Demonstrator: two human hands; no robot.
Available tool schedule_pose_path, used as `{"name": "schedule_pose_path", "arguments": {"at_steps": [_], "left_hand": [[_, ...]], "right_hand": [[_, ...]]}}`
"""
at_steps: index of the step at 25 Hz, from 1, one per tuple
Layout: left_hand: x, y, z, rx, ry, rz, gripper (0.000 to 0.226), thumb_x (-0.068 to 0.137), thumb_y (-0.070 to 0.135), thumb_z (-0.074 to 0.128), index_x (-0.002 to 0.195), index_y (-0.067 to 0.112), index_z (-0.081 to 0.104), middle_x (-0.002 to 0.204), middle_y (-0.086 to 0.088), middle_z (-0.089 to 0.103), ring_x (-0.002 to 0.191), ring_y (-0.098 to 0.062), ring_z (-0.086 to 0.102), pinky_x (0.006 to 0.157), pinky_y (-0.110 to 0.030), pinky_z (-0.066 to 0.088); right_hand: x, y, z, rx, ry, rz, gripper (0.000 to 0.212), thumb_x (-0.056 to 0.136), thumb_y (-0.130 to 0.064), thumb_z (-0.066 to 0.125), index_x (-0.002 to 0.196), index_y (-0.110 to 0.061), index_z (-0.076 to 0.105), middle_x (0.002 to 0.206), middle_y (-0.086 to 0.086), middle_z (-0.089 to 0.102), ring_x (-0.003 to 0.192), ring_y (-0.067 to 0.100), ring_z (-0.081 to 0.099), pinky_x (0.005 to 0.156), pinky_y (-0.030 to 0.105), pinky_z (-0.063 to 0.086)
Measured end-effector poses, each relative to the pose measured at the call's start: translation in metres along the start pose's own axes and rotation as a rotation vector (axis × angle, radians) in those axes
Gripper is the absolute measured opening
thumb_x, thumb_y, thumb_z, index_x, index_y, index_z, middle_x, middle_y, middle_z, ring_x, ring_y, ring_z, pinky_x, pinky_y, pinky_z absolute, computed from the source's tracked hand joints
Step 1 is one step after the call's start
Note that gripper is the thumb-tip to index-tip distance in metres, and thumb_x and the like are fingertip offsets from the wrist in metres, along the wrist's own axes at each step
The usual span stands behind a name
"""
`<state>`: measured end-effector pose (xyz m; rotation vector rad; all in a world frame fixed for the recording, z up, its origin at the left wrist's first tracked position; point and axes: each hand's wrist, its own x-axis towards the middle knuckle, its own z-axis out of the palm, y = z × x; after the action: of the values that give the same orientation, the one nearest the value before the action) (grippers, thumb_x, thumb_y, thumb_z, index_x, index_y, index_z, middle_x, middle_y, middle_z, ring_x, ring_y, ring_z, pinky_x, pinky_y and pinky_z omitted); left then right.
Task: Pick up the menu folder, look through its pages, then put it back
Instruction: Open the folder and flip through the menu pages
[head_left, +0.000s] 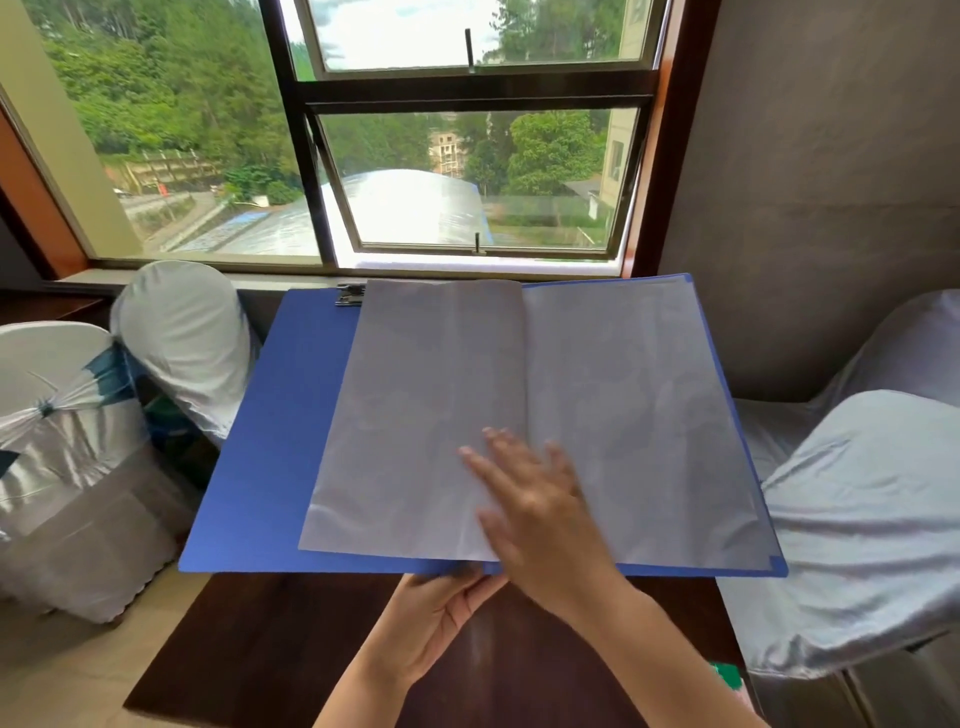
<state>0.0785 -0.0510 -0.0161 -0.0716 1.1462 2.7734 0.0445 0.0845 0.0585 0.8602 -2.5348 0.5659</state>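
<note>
The blue menu folder is held open and lifted above the dark wooden table, its translucent plastic sleeve pages spread to both sides. My left hand grips the folder from below at the bottom edge, near the spine. My right hand lies flat on the pages near the centre fold, fingers spread and a little blurred. A metal clip shows at the top of the left inner cover.
Chairs in silvery-white covers stand at the left, back left and right. A large window runs behind the table. A small green object sits at the table's right edge. A grey wall is at the right.
</note>
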Motion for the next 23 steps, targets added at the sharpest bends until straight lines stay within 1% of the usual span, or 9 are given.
{"name": "schedule_pose_path", "arguments": {"at_steps": [2,4,7,8,10,12,14,19,23], "left_hand": [[0.0,0.004,-0.007,0.013,0.036,0.013,0.034,0.071,-0.011,0.054,0.091,0.007,0.074,0.089,-0.013,0.076,0.084,-0.026,0.073,0.067,-0.034,0.06],[-0.001,0.01,-0.016,0.028,0.055,0.035,0.032,0.07,-0.011,0.055,0.088,0.007,0.075,0.086,-0.012,0.076,0.081,-0.025,0.073,0.066,-0.033,0.06],[-0.001,0.015,-0.024,0.04,0.061,0.05,0.032,0.071,-0.009,0.053,0.086,0.008,0.075,0.085,-0.009,0.077,0.082,-0.024,0.073,0.067,-0.033,0.06],[0.0,0.015,-0.024,0.042,0.058,0.047,0.032,0.072,-0.009,0.053,0.087,0.009,0.075,0.087,-0.009,0.077,0.083,-0.023,0.073,0.067,-0.033,0.06],[0.001,0.016,-0.023,0.06,0.042,0.035,0.033,0.072,-0.008,0.053,0.09,0.01,0.075,0.089,-0.009,0.077,0.085,-0.023,0.073,0.067,-0.032,0.06],[0.001,0.015,-0.02,0.071,0.031,0.018,0.033,0.073,-0.007,0.053,0.092,0.01,0.074,0.092,-0.009,0.077,0.086,-0.024,0.073,0.068,-0.032,0.06],[0.0,0.014,-0.018,0.07,0.028,0.008,0.034,0.073,-0.007,0.053,0.092,0.011,0.074,0.092,-0.009,0.077,0.087,-0.024,0.073,0.068,-0.032,0.06],[-0.004,0.015,-0.017,0.072,0.045,-0.007,0.035,0.073,-0.008,0.053,0.092,0.013,0.074,0.092,-0.009,0.077,0.087,-0.025,0.073,0.067,-0.032,0.06],[-0.007,0.019,-0.018,0.093,0.019,-0.053,0.036,0.073,-0.009,0.056,0.104,0.006,0.068,0.099,-0.017,0.074,0.093,-0.032,0.07,0.07,-0.034,0.06]], "right_hand": [[-0.02,0.033,-0.024,-0.059,0.277,0.159,0.055,0.082,-0.03,0.057,0.135,-0.026,0.041,0.144,0.013,0.042,0.135,0.027,0.033,0.11,0.05,0.019],[-0.05,0.079,-0.049,-0.076,0.423,0.378,0.066,0.076,-0.024,0.073,0.134,-0.019,0.041,0.137,0.024,0.044,0.128,0.038,0.039,0.102,0.054,0.033],[-0.084,0.126,-0.081,0.582,0.174,0.701,0.084,0.07,-0.016,0.076,0.136,-0.035,0.029,0.125,0.017,0.052,0.113,0.036,0.054,0.094,0.048,0.045],[-0.09,0.133,-0.086,0.784,0.064,0.723,0.084,0.067,-0.021,0.074,0.132,-0.047,0.028,0.12,0.013,0.057,0.107,0.03,0.061,0.091,0.045,0.05],[-0.096,0.141,-0.087,0.863,-0.034,0.637,0.081,0.064,-0.023,0.072,0.125,-0.058,0.032,0.109,0.008,0.064,0.093,0.019,0.069,0.077,0.031,0.058],[-0.096,0.142,-0.086,0.879,-0.063,0.56,0.077,0.068,-0.013,0.072,0.124,-0.055,0.04,0.105,0.01,0.065,0.092,0.019,0.07,0.069,0.024,0.059],[-0.096,0.142,-0.086,0.918,-0.078,0.511,0.067,0.071,-0.006,0.07,0.12,-0.047,0.052,0.109,0.008,0.067,0.096,0.019,0.069,0.072,0.027,0.059],[-0.102,0.149,-0.086,0.946,-0.081,0.547,0.045,0.067,-0.014,0.069,0.105,-0.039,0.068,0.102,-0.009,0.075,0.095,0.014,0.07,0.07,0.025,0.06],[-0.102,0.147,-0.082,0.876,0.028,0.539,0.033,0.068,-0.015,0.069,0.089,-0.04,0.073,0.091,-0.016,0.076,0.089,0.007,0.07,0.066,0.018,0.058]]}}
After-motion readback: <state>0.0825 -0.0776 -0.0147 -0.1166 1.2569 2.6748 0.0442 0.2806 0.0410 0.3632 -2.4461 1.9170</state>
